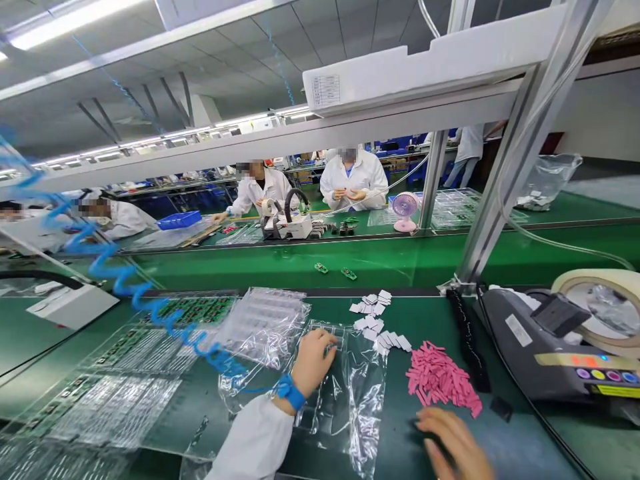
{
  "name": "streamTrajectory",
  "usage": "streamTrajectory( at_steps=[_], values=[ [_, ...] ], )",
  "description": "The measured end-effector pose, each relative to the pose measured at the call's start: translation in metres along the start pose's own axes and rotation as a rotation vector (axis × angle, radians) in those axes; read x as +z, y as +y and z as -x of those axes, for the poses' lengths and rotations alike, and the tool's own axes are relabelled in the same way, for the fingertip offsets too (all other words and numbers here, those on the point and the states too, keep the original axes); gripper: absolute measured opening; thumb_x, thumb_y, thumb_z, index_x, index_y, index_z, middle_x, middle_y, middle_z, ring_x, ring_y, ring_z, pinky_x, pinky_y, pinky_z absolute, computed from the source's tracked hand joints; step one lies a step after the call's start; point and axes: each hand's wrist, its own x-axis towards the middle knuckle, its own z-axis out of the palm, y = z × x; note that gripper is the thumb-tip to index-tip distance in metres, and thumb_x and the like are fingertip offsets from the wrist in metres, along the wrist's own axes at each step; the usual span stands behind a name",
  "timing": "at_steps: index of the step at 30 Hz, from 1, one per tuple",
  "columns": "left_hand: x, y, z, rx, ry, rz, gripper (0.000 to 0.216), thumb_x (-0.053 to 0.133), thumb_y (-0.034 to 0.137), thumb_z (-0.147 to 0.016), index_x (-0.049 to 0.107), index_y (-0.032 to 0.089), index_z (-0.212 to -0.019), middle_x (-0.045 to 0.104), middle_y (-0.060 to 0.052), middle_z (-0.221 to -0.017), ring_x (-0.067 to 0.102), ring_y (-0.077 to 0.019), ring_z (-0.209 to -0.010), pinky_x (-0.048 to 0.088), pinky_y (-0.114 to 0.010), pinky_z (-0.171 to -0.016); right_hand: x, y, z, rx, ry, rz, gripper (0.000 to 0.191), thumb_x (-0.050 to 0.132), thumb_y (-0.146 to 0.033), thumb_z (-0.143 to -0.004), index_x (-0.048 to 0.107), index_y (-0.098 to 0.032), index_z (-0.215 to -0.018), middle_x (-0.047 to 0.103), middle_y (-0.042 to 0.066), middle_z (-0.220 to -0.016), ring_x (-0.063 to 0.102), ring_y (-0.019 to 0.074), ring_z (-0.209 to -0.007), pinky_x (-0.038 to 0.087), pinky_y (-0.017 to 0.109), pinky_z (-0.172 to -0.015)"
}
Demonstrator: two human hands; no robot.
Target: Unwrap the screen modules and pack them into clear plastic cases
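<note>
My left hand (313,360), with a blue wrist strap (290,393) and a white sleeve, rests on a clear plastic bag (345,400). Its fingers are slightly bent and the thumb stands apart; nothing shows gripped in it. My right hand (456,445) hovers at the lower right, slightly blurred, with fingers and thumb apart and no object visible between them. Just beyond it lies a heap of pink strips (440,377). Small white square pieces (370,323) are scattered above the bag. Clear plastic trays in bags (265,320) lie left of my left hand.
Trays of green circuit boards (185,313) cover the left bench. At right stand a grey tape dispenser (540,347) with a tape roll and a metal post (505,173). A blue coiled cord (170,327) hangs across the left. Two small boards lie on the green conveyor (380,257). Co-workers sit opposite.
</note>
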Motion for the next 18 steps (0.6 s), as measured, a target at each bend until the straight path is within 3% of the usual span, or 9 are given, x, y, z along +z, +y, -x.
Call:
streamTrajectory(
  at_steps=[3, 6, 11, 18],
  values=[
    [0.019, -0.002, -0.010, 0.000, -0.011, -0.086, 0.023, 0.055, 0.031, -0.084, 0.060, 0.016, -0.100, 0.059, -0.007, -0.114, 0.053, -0.0228, -0.109, 0.041, -0.049, -0.094, 0.025, -0.036, -0.027, -0.110, -0.318, -0.043, 0.041, 0.056, -0.026, -0.079, 0.054, -0.026, -0.120, 0.060, 0.006, -0.123, 0.056, 0.0240, -0.112, 0.044, 0.036, -0.095],
    [0.030, -0.004, -0.019, -0.002, -0.019, -0.102, 0.026, 0.055, 0.032, -0.084, 0.059, 0.015, -0.103, 0.059, -0.007, -0.114, 0.054, -0.0227, -0.108, 0.042, -0.048, -0.093, 0.038, -0.052, -0.040, -0.118, -0.471, -0.043, 0.043, 0.060, -0.035, -0.077, 0.057, -0.022, -0.117, 0.061, 0.010, -0.123, 0.056, 0.0280, -0.113, 0.040, 0.044, -0.099],
    [0.026, -0.015, -0.030, -0.033, -0.028, 0.021, 0.024, 0.055, 0.031, -0.085, 0.059, 0.015, -0.102, 0.061, -0.007, -0.108, 0.057, -0.0203, -0.100, 0.047, -0.045, -0.087, 0.035, -0.053, -0.044, -0.054, -0.556, -0.052, 0.043, 0.053, -0.038, -0.081, 0.054, -0.023, -0.121, 0.059, 0.008, -0.126, 0.054, 0.0250, -0.117, 0.031, 0.048, -0.104],
    [-0.016, -0.038, -0.055, -0.153, -0.014, 0.457, 0.032, 0.049, 0.046, -0.084, 0.056, 0.015, -0.084, 0.064, -0.003, -0.086, 0.062, -0.0174, -0.082, 0.050, -0.034, -0.071, 0.039, -0.059, -0.045, -0.013, -0.469, -0.071, 0.040, 0.057, -0.036, -0.078, 0.058, -0.022, -0.116, 0.063, 0.008, -0.120, 0.057, 0.0260, -0.112, 0.029, 0.051, -0.105]
  ],
)
